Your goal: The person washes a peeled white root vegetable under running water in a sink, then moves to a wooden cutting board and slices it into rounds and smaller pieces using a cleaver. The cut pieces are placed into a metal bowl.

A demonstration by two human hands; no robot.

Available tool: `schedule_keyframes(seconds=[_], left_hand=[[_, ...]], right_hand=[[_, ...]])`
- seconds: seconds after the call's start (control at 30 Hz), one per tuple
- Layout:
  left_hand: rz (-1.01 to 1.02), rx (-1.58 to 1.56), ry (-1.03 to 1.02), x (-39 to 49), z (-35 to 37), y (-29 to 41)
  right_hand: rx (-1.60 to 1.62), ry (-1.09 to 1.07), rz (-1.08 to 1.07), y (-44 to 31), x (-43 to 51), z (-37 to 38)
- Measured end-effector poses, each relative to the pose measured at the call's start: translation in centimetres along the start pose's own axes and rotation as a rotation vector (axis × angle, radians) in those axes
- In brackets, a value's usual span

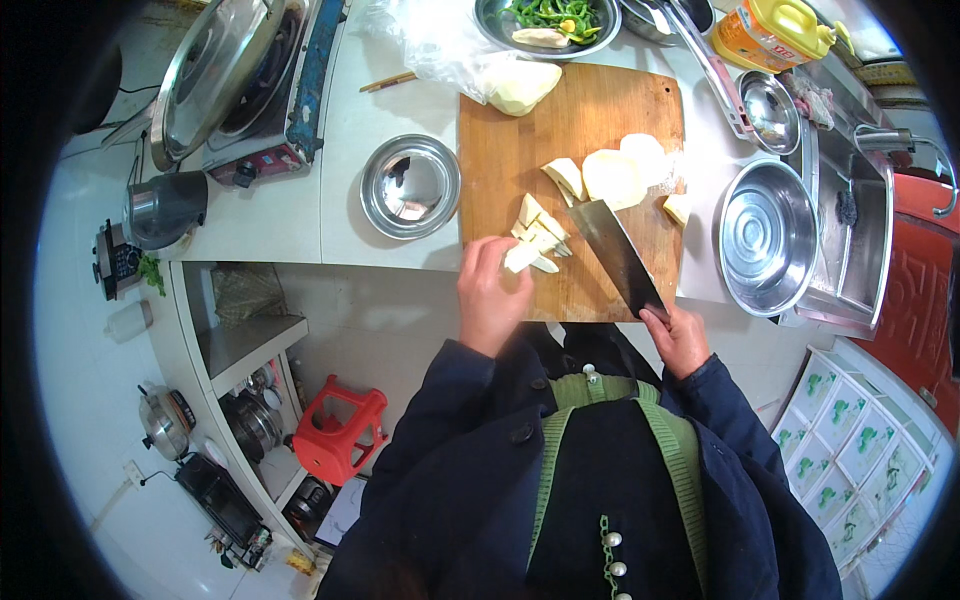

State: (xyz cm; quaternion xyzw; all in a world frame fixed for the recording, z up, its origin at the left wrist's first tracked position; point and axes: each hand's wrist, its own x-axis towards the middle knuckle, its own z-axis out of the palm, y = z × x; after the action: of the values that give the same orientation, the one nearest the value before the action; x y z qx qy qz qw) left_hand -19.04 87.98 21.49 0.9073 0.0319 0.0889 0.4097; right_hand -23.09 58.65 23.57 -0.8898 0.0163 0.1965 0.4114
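Note:
My right hand (681, 341) grips the handle of a Chinese cleaver (616, 255), whose blade lies slanted over the wooden cutting board (510, 157). At the board's left front, my left hand (493, 296) has a pale vegetable piece (519, 256) between thumb and fingers; the hand is slightly blurred. Several cut chunks (541, 225) sit in a small pile just beyond it. Near the blade tip are a thick wedge (564, 178) and round pale slices (613, 178). Another chunk (676, 208) rests by the right edge. A large peeled piece (523, 86) lies at the back left, partly against a plastic bag (457, 49).
Left of the board stands a shiny metal bowl (410, 187). A steel basin (769, 236) sits beside the sink (847, 247). Behind are a bowl of green peppers (546, 49) and a yellow oil jug (772, 37). A gas stove (262, 154) occupies the far left.

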Motion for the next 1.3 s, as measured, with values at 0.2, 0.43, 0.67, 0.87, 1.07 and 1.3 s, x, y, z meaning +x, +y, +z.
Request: schedule_keyframes(seconds=[0.2, 0.43, 0.67, 0.87, 1.07, 1.3], left_hand=[[-0.319, -0.404, -0.076, -0.6, 0.4, -0.9], [-0.883, -1.157, -0.21, -0.8, -1.3, -2.3], [-0.895, -1.168, -0.225, -0.9, -1.2, -2.6], [-0.866, -1.126, -0.235, -0.9, -0.8, -2.9], [-0.789, -0.975, -0.222, -1.2, -0.4, -3.2], [-0.76, -0.921, -0.161, -0.7, -1.0, -4.4]], right_hand=[[-0.027, -0.003, 0.009, 0.0, 0.0, -0.2], [-0.021, -0.003, 0.006, 0.1, -0.1, 0.2], [-0.036, -0.004, -0.008, 0.5, 0.0, 0.6], [-0.029, 0.001, 0.009, 0.2, -0.1, 0.5], [-0.048, -0.015, 0.029, 0.1, -0.1, 0.5], [-0.003, 0.014, -0.005, 0.3, -0.1, 0.6]])
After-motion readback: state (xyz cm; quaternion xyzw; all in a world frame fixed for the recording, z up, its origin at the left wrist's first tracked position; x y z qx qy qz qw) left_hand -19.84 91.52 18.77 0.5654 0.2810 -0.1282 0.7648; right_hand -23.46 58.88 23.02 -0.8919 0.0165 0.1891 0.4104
